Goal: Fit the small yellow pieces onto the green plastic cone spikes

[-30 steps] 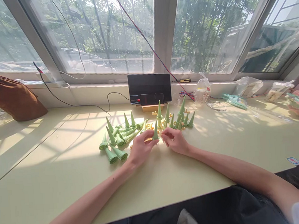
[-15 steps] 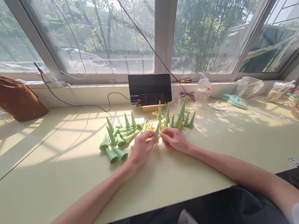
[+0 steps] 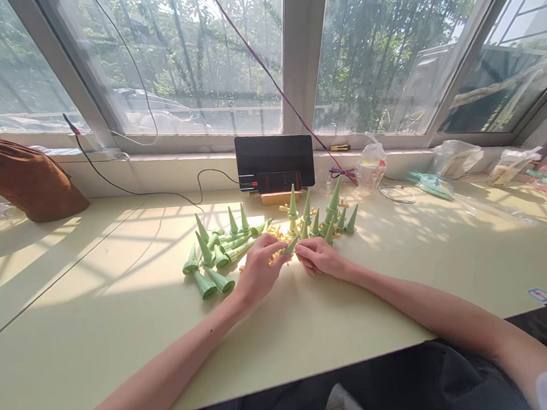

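Between its thumb and fingers, my left hand (image 3: 260, 267) grips a green plastic cone (image 3: 291, 245), which leans with its tip to the upper right. Close beside it, my right hand (image 3: 321, 256) has its fingers pinched together near the cone; whatever they hold is too small or hidden to make out. Small yellow plastic pieces (image 3: 279, 231) lie heaped just beyond my hands, partly covered by them. Several green cones (image 3: 331, 210) stand behind my right hand, some with yellow pieces attached. More hollow green cones (image 3: 207, 284) lie or stand left of my left hand.
A dark tablet (image 3: 274, 152) and a phone (image 3: 279, 181) lean on a stand (image 3: 280, 198) beyond the heap. A black cable (image 3: 160, 192) crosses the table's left back. Far left is a brown bag (image 3: 23, 179); plastic cups (image 3: 372, 164) and bags line the back right.
The cone in my left hand has tipped from nearly upright to a slant toward the right. My right hand has shifted slightly, staying pinched beside it.
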### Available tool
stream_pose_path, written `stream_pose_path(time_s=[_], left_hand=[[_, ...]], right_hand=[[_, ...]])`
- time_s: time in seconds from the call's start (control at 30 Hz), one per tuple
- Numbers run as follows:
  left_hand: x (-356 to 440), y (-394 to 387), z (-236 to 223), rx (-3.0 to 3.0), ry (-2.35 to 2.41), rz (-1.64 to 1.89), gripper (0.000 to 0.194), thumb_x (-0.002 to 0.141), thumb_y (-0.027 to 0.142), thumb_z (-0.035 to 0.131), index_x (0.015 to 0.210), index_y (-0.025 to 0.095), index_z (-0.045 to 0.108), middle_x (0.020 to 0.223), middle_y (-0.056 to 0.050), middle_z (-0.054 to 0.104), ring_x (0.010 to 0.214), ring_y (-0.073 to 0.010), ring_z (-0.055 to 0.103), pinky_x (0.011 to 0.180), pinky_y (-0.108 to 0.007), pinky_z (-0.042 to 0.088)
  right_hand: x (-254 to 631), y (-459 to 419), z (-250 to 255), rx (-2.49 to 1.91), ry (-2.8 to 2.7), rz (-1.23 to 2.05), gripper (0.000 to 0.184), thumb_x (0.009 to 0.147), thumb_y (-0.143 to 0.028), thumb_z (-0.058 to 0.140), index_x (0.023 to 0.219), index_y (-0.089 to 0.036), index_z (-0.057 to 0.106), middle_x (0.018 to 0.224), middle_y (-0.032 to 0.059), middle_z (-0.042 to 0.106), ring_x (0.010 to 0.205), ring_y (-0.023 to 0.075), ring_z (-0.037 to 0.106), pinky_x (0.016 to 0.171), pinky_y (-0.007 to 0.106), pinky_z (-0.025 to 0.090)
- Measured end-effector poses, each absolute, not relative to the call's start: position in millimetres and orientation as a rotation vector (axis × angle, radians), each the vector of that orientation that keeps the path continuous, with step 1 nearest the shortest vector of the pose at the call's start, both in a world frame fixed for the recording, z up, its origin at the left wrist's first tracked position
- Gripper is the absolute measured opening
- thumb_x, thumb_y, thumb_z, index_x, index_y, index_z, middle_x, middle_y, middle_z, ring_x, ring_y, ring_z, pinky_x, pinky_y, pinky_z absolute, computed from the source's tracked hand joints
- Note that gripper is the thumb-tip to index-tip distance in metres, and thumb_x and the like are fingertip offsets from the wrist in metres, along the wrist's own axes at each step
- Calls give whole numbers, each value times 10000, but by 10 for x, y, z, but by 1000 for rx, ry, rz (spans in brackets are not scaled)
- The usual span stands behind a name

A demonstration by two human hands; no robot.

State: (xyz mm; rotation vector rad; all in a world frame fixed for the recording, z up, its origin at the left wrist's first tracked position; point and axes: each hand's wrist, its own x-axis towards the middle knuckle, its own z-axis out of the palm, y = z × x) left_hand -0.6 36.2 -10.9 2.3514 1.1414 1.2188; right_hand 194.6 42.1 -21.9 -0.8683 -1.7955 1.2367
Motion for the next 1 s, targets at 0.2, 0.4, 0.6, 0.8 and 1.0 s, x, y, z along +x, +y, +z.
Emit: stream_pose_path(time_s=[0.2, 0.4, 0.6, 0.8, 1.0], left_hand=[[27, 317, -99, 2393, 1145, 1128, 82, 872, 195, 605, 913, 195, 676, 806, -7, 559, 671, -122, 520, 622, -253, 432], [55, 266, -90, 2403, 1158, 1039, 191, 905, 193, 528, 718, 168, 558, 716, 7, 512, 630, -113, 462, 589, -236, 373], [46, 281, -80, 2221, 1113, 1032, 300, 894, 257, 530, 620, 173, 437, 619, 24, 467, 595, -111, 414, 561, -234, 349], [27, 337, -87, 2016, 1060, 978, 410, 886, 342, 530, 566, 179, 333, 554, 51, 313, 532, -89, 309, 496, -226, 272], [36, 308, -90, 2129, 1046, 1048, 321, 882, 278, 545, 609, 177, 408, 602, 36, 402, 587, -106, 369, 531, -217, 344]], right_hand=[[1948, 428, -210, -865, -1807, 1249, 424, 951, -436, 468, 613, -187, 415, 477, -82, 348, 377, 68, 415, 417, 214, 342], [1942, 396, -206, -880, -1916, 1081, 415, 978, -386, 425, 614, -187, 397, 451, -74, 394, 403, 74, 419, 491, 223, 367], [1953, 393, -276, -907, -2034, 807, 378, 976, -335, 409, 629, -188, 390, 486, -64, 356, 465, 85, 350, 496, 234, 285], [1954, 427, -367, -881, -2075, 465, 359, 949, -279, 429, 614, -185, 341, 564, -52, 299, 535, 91, 269, 523, 246, 236], [1960, 430, -356, -900, -2074, 473, 344, 948, -278, 417, 620, -182, 377, 557, -52, 319, 528, 89, 280, 521, 243, 243]])
